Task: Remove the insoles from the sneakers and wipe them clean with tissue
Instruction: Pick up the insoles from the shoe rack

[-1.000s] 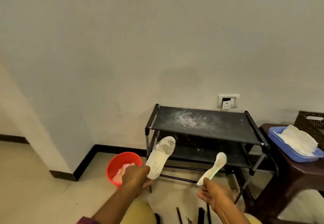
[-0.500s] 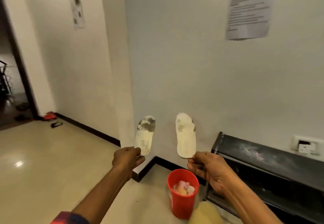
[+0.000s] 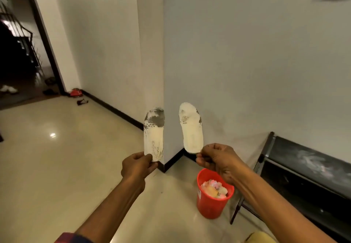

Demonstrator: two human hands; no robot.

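Two white insoles stand upright in front of me, each pinched at the heel. My left hand grips the left insole, which has a grey dirty patch at the toe and faint printed lettering near the heel. My right hand holds the right insole, mostly white with small dark marks near the toe. The two insoles are apart, side by side, before a white wall corner. No sneakers and no tissue are in view.
A red bucket with crumpled pink and white scraps stands on the floor below my right hand. A black shoe rack is at the right. Glossy cream floor spreads left toward a dark doorway with footwear near it.
The view swung left from the shoe rack to the wall corner. Both hands lifted the insoles upright side by side; since half a second ago they have barely shifted.
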